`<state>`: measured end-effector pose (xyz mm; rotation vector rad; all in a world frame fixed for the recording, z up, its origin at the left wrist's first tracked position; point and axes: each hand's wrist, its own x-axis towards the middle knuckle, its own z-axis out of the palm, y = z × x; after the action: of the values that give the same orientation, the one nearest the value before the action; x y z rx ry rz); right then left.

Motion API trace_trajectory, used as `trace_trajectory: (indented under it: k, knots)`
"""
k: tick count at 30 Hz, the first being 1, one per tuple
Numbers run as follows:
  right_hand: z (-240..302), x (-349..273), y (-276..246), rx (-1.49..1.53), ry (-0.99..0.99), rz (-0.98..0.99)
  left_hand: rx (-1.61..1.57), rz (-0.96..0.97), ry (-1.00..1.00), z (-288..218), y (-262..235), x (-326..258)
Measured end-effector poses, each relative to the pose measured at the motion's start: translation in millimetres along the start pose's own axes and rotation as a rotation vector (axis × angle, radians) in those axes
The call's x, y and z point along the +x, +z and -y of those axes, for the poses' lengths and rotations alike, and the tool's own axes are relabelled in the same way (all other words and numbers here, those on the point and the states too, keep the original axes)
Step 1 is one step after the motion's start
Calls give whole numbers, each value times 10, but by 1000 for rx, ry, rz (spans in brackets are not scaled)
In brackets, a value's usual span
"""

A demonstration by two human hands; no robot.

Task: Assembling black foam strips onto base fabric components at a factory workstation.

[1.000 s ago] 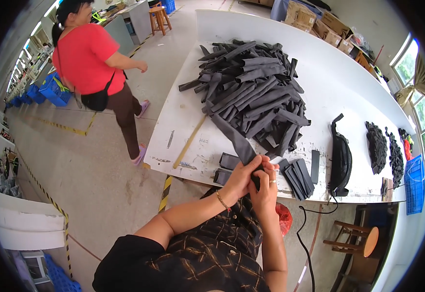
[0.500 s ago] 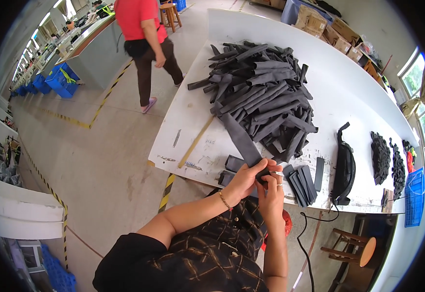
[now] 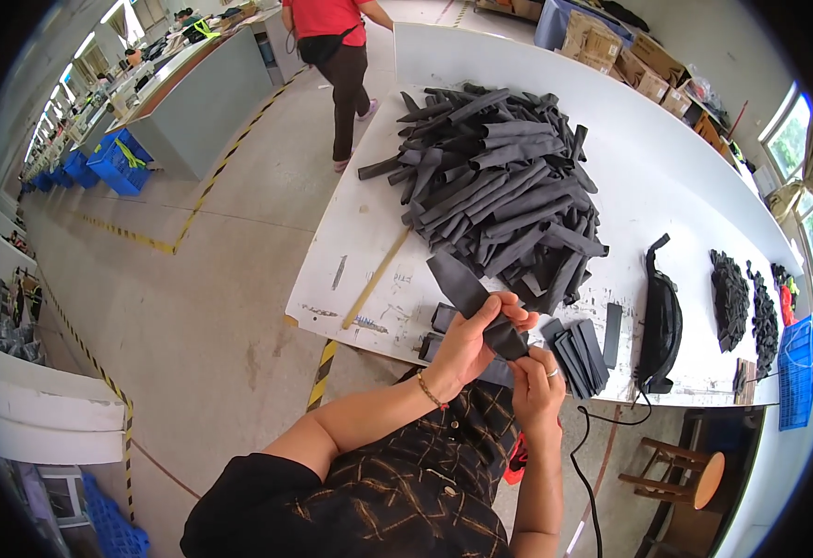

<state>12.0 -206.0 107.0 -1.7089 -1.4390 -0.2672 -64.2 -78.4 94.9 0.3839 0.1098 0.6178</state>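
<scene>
Between my two hands runs a dark grey fabric strip (image 3: 460,285), its far end pointing toward a big heap of similar dark strips (image 3: 518,186) on the white table (image 3: 323,288). My left hand (image 3: 470,344) is closed around the middle of the strip, thumb on top. The near end is pinched in the fingers of my right hand (image 3: 539,383). Small flat dark pieces (image 3: 578,357) lie fanned out just right of my right hand. More dark folded pieces (image 3: 434,346) lie at the table edge beside my left hand, partly hidden by it.
A wooden ruler-like stick (image 3: 376,279) lies left of the heap. To the right are a black pouch (image 3: 661,321), smaller dark piles (image 3: 729,302) and a blue crate (image 3: 797,374). A wooden stool (image 3: 699,479) stands below. Beyond the table's far left edge walks a person in red (image 3: 327,23).
My right hand has moved right and slightly down, drawing the strip's near end away from my left hand. The strip's far end has come nearer. The person in red has walked further away, to the right.
</scene>
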Motion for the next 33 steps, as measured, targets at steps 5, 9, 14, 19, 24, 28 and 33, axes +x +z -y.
trace_trajectory:
  k: [5,9,14,19,24,28,33]
  knots:
    - [21,21,30,8,14,1,-6,10,3,24,-17,-37]
    - [43,54,57,43,24,1,-7,25,20,53,-32,-50]
    - [23,47,97,64,24,-3,1,-6,16,98,5,-75]
    - [51,64,87,61,61,27,0,-25,-10,89,-33,-52]
    - [116,6,317,636,625,-203,117,3,92,14,-32,24]
    - [116,-82,254,551,510,-370,131,135,112,-171,-17,97]
    - [228,177,127,1014,850,-266,58,364,85,-138,-99,139]
